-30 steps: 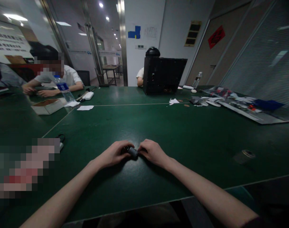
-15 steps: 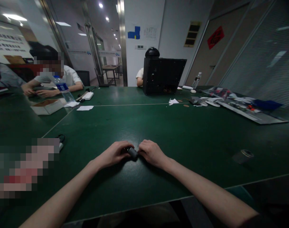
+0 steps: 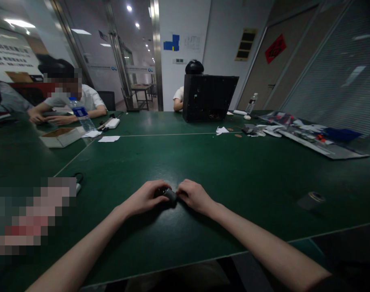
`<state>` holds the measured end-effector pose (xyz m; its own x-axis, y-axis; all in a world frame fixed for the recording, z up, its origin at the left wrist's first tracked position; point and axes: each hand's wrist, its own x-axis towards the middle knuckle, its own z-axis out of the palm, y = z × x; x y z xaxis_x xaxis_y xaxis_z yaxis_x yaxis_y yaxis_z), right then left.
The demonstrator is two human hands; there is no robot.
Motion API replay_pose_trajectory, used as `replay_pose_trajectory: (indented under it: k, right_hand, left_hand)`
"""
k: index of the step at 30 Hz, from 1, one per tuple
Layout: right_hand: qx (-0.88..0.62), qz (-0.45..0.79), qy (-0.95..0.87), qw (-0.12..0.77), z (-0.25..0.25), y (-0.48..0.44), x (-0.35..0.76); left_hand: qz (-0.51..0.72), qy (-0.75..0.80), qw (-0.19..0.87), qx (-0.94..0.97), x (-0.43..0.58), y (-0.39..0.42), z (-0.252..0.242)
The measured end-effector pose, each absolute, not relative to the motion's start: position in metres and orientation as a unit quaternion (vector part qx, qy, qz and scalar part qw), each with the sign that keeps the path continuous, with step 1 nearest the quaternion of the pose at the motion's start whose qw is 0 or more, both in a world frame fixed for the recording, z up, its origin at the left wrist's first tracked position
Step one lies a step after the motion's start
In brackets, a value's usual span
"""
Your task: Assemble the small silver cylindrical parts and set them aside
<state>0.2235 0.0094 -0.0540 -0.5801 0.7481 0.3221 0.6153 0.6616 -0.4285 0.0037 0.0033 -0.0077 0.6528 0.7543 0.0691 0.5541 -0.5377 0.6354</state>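
Observation:
A small dark cylinder lies low on the green table mat, its ends pressed between my hands. My left hand grips it from the left, with the fingers curled around one end. My right hand meets it from the right, with the fingertips against the other end. Much of the cylinder is hidden by my fingers, so I cannot tell exactly what it is.
A short metal cylinder stands to my right on the green table. A black computer case stands at the far side. A seated co-worker works at far left, behind a water bottle. Papers and boards lie far right.
The view has shifted very slightly. My hands stay together on the dark cylinder, with no clear change in grip.

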Motion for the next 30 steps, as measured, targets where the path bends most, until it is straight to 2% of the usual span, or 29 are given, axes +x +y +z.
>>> replay_pose_trajectory:
  k: [7,12,30]
  right_hand:
    - [-0.429,0.198,-0.843,0.257,-0.047,0.008,0.224]
    - [-0.391,0.233,-0.851,0.261,-0.041,0.004,0.221]
    - [-0.37,0.275,-0.849,0.256,-0.041,0.004,0.22]
  left_hand:
    - [0.182,0.417,0.289,0.843,0.004,0.004,-0.006]
    - [0.2,0.436,0.262,0.837,0.005,0.004,-0.007]
    - [0.223,0.434,0.219,0.845,0.009,0.001,-0.008]
